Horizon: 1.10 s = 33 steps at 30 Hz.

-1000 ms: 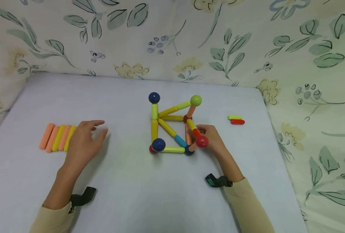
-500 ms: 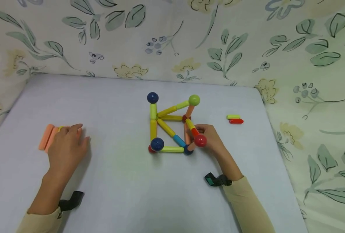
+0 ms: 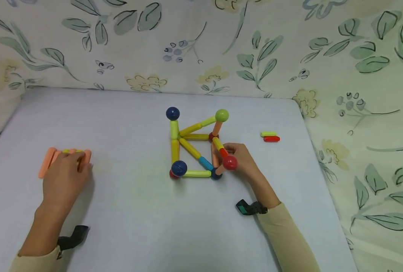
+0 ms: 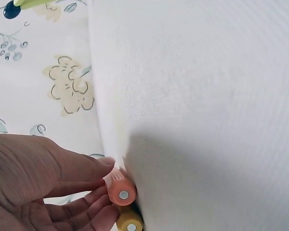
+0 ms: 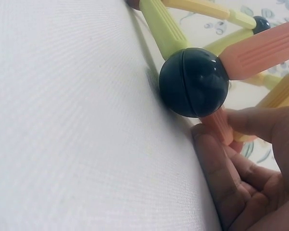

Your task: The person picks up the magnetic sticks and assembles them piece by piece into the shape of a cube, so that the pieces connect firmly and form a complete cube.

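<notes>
My left hand [image 3: 63, 173] is over a row of orange and yellow magnetic sticks [image 3: 46, 163] at the table's left. In the left wrist view its thumb and fingers pinch an orange magnetic stick [image 4: 122, 191] at the row's end, beside a yellow stick [image 4: 130, 220]. Mid-table stands a frame of magnetic sticks and balls [image 3: 189, 136], with dark blue, red and green balls. My right hand [image 3: 241, 160] holds a low orange stick [image 5: 218, 126] of this frame, by a dark blue ball [image 5: 194, 83]. Some of its fingers are hidden behind the frame.
A short light-green stick [image 3: 268, 134] and a red stick [image 3: 271, 139] lie side by side right of the frame. The white table [image 3: 147, 226] meets a floral cloth [image 3: 120, 53] at its back and right edges.
My left hand has moved left and down onto the row of sticks, and its fingers have closed on the orange one at the end. The right hand keeps its hold on the frame.
</notes>
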Each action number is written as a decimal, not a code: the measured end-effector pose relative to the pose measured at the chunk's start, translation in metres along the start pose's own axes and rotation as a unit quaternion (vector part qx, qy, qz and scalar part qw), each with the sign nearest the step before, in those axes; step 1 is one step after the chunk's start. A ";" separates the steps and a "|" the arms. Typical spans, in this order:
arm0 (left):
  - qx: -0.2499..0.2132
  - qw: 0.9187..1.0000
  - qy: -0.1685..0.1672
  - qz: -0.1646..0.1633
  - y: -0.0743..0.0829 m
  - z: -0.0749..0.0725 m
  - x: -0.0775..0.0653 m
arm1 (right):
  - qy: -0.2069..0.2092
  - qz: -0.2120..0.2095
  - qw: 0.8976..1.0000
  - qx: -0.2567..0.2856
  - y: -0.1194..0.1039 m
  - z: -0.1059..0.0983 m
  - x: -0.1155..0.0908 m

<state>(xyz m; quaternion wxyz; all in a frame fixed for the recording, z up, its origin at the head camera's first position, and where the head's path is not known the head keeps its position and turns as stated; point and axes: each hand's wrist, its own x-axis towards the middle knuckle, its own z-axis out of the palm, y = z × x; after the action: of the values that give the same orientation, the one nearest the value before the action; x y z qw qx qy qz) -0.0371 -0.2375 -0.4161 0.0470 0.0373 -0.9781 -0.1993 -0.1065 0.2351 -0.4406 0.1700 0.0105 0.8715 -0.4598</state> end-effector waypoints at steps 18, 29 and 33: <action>-0.036 0.997 -0.004 0.064 0.023 0.009 0.001 | -0.003 -0.011 1.000 0.023 0.001 0.000 0.003; -0.063 0.985 -0.016 0.157 0.085 -0.010 0.008 | 0.001 -0.023 0.999 0.027 0.003 -0.002 0.003; -0.050 0.976 -0.035 0.210 0.117 -0.029 0.012 | 0.000 -0.026 0.999 0.030 0.003 -0.003 0.002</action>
<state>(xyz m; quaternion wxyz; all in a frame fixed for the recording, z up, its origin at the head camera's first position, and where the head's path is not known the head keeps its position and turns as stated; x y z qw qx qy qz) -0.0520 -0.1429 -0.3426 0.0556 -0.1780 -0.9540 -0.2345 -0.1088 0.2385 -0.4419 0.1577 -0.0070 0.8573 -0.4899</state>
